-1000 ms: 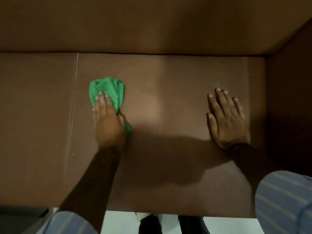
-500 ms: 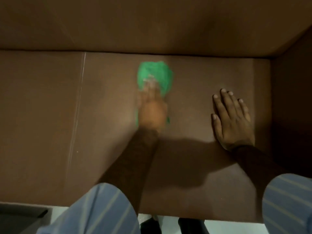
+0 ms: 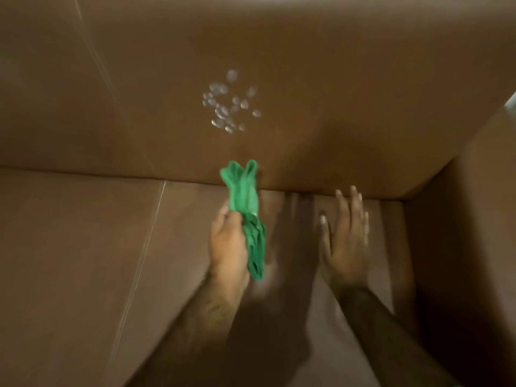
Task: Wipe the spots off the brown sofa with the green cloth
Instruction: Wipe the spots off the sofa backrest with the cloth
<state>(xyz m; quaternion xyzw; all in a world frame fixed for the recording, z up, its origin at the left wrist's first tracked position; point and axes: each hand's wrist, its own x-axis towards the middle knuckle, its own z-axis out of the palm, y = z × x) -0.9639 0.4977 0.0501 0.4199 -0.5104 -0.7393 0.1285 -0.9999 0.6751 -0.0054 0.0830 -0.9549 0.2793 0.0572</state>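
Many droplets (image 3: 229, 102) bead above left hand's (image 3: 227, 244) green cloth (image 3: 245, 210).

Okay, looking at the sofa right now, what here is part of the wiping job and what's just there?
Part of the job:
green cloth, in the left hand
cluster of spots on the backrest
brown sofa

Just there:
right hand, open and empty over the seat

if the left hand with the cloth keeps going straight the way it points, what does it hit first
Probably the sofa backrest. The left hand points up the picture, and the green cloth in it would touch just below the cluster of spots. Depth is unclear.
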